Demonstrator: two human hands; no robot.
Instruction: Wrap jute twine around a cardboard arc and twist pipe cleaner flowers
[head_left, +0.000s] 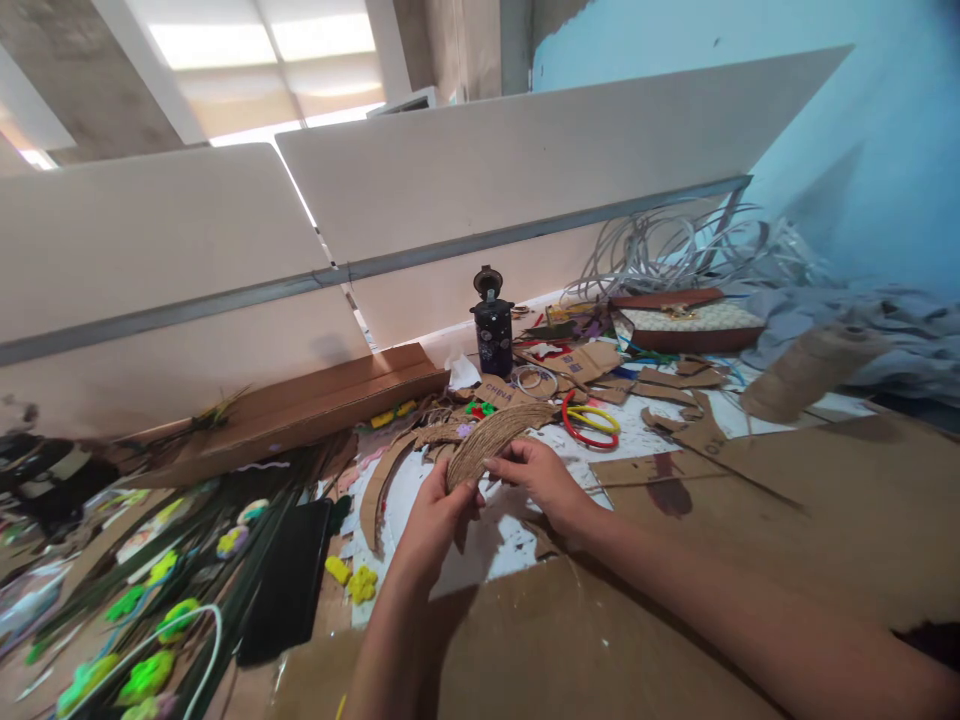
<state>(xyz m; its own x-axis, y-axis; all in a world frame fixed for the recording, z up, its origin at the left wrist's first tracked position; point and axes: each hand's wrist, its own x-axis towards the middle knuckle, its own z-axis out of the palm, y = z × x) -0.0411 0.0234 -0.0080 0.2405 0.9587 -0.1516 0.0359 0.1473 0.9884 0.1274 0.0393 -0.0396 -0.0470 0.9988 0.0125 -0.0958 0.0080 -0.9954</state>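
Between my hands is a curved arc covered in rows of brown twine (501,438), held above the worktable. My left hand (442,510) grips its lower left end with thumb and fingers closed. My right hand (541,485) pinches its lower edge toward the right, thumb and fingertips together. Bare cardboard arcs (384,492) lie just left of it. To its right rest a red ring and a yellow ring (596,418). A large spool of twine (814,372) leans farther right, and a thin strand runs across the cardboard sheet (847,500) toward my right hand.
A dark bottle (493,335) with its lid up stands behind my hands. A long cardboard tray (300,415) and a black phone-like slab (286,580) are on the left, with bright flower shapes (146,678). A patterned bag (686,325) and coiled pale strips (660,250) sit back right.
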